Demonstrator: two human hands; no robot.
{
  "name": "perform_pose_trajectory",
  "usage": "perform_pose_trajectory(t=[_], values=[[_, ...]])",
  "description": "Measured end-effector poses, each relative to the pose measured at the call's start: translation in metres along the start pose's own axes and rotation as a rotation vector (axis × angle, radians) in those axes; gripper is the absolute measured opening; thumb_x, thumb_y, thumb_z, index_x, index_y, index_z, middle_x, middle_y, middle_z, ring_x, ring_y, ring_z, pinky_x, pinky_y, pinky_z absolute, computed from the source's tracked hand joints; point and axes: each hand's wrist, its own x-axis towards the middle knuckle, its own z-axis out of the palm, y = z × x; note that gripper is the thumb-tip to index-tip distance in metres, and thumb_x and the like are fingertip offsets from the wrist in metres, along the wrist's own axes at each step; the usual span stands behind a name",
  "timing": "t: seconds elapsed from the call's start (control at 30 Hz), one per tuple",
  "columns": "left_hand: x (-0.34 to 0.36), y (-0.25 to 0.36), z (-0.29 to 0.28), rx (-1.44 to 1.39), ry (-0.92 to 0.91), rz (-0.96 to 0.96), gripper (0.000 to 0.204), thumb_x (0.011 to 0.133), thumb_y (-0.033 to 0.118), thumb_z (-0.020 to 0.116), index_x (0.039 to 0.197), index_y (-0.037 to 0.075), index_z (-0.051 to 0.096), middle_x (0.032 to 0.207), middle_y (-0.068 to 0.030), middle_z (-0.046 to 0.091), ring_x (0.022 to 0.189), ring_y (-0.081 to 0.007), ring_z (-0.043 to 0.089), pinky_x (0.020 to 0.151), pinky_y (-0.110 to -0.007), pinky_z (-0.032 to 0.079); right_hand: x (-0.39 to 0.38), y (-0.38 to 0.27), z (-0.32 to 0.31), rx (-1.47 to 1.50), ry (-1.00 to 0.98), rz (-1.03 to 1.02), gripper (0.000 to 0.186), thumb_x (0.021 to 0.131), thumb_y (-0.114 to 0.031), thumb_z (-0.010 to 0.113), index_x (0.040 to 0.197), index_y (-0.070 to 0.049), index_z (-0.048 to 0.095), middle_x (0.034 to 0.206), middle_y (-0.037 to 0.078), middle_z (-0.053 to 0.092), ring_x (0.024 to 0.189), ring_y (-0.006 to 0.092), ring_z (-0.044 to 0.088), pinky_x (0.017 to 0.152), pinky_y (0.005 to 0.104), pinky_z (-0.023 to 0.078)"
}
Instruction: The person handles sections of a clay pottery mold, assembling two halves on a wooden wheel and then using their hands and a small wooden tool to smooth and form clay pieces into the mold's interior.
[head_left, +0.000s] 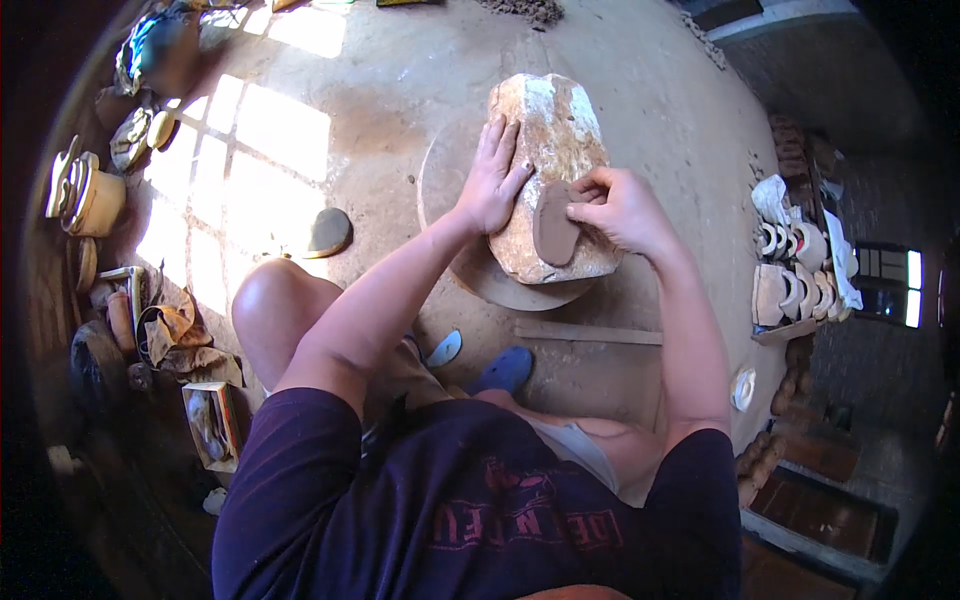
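Note:
A large pale block [545,110], likely plaster, with chipped, brown-stained faces lies on a round grey disc [440,180] in front of me. On the block's near part rests an oval piece of brown clay [556,232]. My left hand [490,180] lies flat against the block's left side, fingers stretched out and pointing away from me. At the clay's right edge, my right hand [625,212] has thumb and fingers drawn together in a pinch; the fingertips are partly hidden behind the hand.
A dark rounded stone-like piece [329,232] lies on the floor to the left. Nearer me are a wooden strip [588,331] and a blue shoe [504,370]. Curved pale pieces [795,292] stack on the right; a framed box [211,426] and cloth [172,325] sit at left.

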Motion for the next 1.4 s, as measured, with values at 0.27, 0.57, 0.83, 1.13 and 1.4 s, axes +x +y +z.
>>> perform_pose_trajectory(t=[0.27,0.57,0.83,1.13,1.4], values=[[-0.003,0.0,0.002,0.028,0.007,0.004,0.078,0.102,0.037,0.052,0.161,-0.005,0.023,0.17,-0.0284,0.012,0.158,-0.0463,0.008,0.129,-0.049,0.012,0.072,-0.001,-0.05,0.17,0.141,-0.015,0.032,0.094,-0.012,0.073,0.12,0.006,0.071,0.105,0.011,0.075,0.092,0.0163,0.07,0.084,0.0309,0.056],[-0.01,-0.001,0.0,-0.068,0.101,-0.007,0.086,0.101,0.039,0.056,0.163,-0.005,0.015,0.17,-0.0287,0.013,0.158,-0.0465,0.008,0.129,-0.049,0.011,0.171,-0.008,-0.023,-0.452,-0.055,-0.1,0.057,0.091,-0.034,0.072,0.137,-0.001,0.065,0.136,0.02,0.068,0.125,0.0389,0.064,0.107,0.0437,0.05],[-0.002,0.009,0.013,-0.002,0.055,0.038,0.086,0.101,0.042,0.056,0.164,-0.001,0.016,0.172,-0.0252,0.007,0.158,-0.0483,0.003,0.129,-0.052,0.01,0.23,0.018,0.018,-0.895,0.553,-0.462,0.081,0.101,-0.072,0.04,0.167,-0.031,0.019,0.174,0.019,0.007,0.158,0.0462,0.011,0.121,0.0725,0.01],[-0.007,0.006,0.005,0.012,0.008,-0.008,0.083,0.102,0.042,0.051,0.163,-0.004,0.018,0.172,-0.0267,0.007,0.159,-0.0478,0.002,0.129,-0.052,0.008,0.182,-0.003,0.047,-0.336,0.376,-0.305,0.1,0.092,-0.089,0.027,0.169,-0.026,0.012,0.174,0.022,-0.001,0.159,0.044,-0.008,0.123,0.0666,-0.005],[-0.003,0.001,0.005,0.036,0.018,0.033,0.084,0.102,0.041,0.05,0.161,-0.008,0.017,0.171,-0.0275,0.007,0.159,-0.0478,0.001,0.129,-0.052,0.007,0.207,0.0,0.046,-0.551,0.377,-0.274,0.103,0.09,-0.09,0.025,0.169,-0.027,0.007,0.174,0.02,-0.006,0.159,0.0446,-0.01,0.123,0.0689,-0.005]])
